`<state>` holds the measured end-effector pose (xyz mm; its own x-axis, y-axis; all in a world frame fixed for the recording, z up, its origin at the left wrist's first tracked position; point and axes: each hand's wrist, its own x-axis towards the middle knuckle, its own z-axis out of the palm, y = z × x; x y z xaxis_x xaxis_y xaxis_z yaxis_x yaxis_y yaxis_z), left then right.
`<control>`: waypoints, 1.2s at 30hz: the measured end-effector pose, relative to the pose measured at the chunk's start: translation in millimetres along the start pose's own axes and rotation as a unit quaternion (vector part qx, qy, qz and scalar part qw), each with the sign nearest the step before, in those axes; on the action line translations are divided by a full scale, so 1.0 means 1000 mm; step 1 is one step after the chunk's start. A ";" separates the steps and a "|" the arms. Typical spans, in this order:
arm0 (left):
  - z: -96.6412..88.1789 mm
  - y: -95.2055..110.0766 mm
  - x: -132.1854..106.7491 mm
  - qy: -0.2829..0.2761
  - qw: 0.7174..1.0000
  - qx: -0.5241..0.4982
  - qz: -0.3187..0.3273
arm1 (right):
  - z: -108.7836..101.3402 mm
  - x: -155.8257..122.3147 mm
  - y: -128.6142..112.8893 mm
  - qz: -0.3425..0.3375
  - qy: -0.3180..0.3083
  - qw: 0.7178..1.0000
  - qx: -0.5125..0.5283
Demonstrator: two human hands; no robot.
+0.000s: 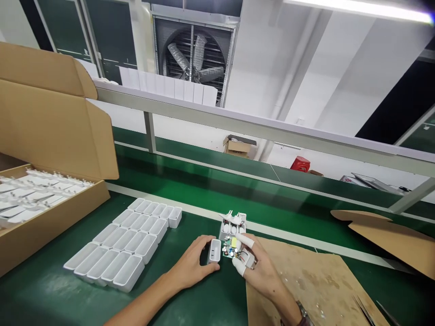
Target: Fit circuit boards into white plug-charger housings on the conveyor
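My left hand [190, 267] is closed around a white plastic charger shell [214, 251], its open end facing up. Just to its right, my right hand [260, 267], with white finger cots on several fingertips, pinches a small green circuit board [231, 246] with a yellow part on it. The board sits right beside the shell's opening. Behind both hands lies a small cluster of white plug parts with metal prongs [233, 222] on the green belt.
Rows of empty white shells [125, 244] stand on the green mat at left. An open cardboard box [50, 213] of white parts sits far left. A worn brown board [306, 280] lies under my right hand; cardboard scraps [390, 235] at right. Tweezer tips [363, 310] show bottom right.
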<state>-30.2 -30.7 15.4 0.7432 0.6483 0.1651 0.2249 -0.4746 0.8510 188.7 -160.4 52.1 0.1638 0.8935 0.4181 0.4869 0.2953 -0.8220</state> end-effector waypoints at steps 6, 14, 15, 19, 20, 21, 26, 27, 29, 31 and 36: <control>-0.001 -0.001 -0.006 0.055 0.995 0.032 0.080 | 0.022 -0.008 0.012 -0.054 -0.023 0.990 -0.126; 0.002 -0.005 0.000 0.069 0.983 0.077 0.153 | 0.021 -0.020 0.006 -0.149 -0.006 0.954 -0.261; 0.002 -0.006 0.000 0.066 0.982 0.078 0.156 | 0.021 -0.020 0.005 -0.151 -0.007 0.954 -0.261; 0.002 -0.007 0.000 0.059 0.982 0.085 0.159 | 0.023 -0.019 0.002 -0.150 -0.026 0.954 -0.258; 0.002 -0.007 0.000 0.058 0.981 0.088 0.160 | 0.023 -0.019 0.002 -0.150 -0.029 0.954 -0.256; 0.002 -0.006 0.001 0.056 0.981 0.091 0.163 | 0.023 -0.019 0.001 -0.151 -0.030 0.955 -0.254; 0.003 -0.003 0.001 0.048 0.978 0.100 0.179 | 0.023 -0.018 0.001 -0.161 -0.031 0.954 -0.251; 0.003 -0.002 0.001 0.048 0.977 0.101 0.182 | 0.023 -0.018 0.001 -0.162 -0.032 0.954 -0.252; 0.004 -0.002 0.002 0.050 0.976 0.104 0.184 | 0.023 -0.018 0.002 -0.163 -0.033 0.952 -0.255; 0.004 -0.001 0.002 0.051 0.976 0.104 0.185 | 0.023 -0.018 0.002 -0.164 -0.032 0.951 -0.260; 0.003 0.001 0.002 0.053 0.976 0.103 0.186 | 0.023 -0.017 -0.001 -0.163 -0.028 0.951 -0.261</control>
<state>-26.6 -31.5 14.7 0.7309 0.4603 0.5039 0.0817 -0.7920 0.6051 165.5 -168.0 36.5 -0.1089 0.8040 0.5845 0.8657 0.3657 -0.3418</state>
